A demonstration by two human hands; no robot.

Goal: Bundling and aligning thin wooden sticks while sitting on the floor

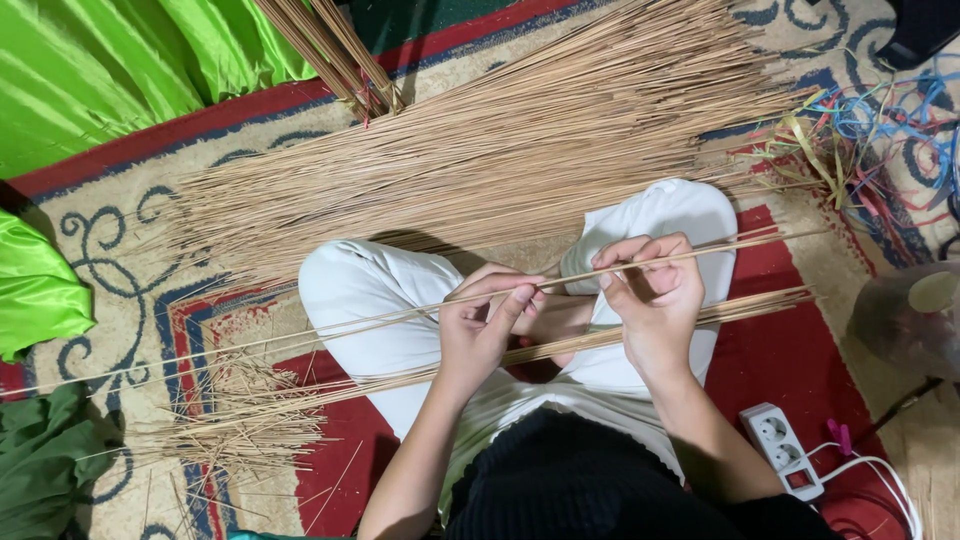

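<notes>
I sit cross-legged in white trousers on a patterned rug (pixel 790 340). My left hand (pixel 485 325) and my right hand (pixel 652 295) both pinch one long thin tan stick (pixel 350 322) that runs across my lap from far left to right. A small bundle of similar sticks (pixel 740 308) lies over my legs under the hands. A big fanned heap of sticks (pixel 480 150) covers the rug beyond my knees.
Green shiny cloth (pixel 100 60) lies at the top left and left edge. A tied stick bundle (pixel 340 55) sits at the top. Coloured plastic strings (pixel 880 130) tangle at right. Short stick scraps (pixel 230 420) lie at lower left. A white power strip (pixel 782 450) rests by my right arm.
</notes>
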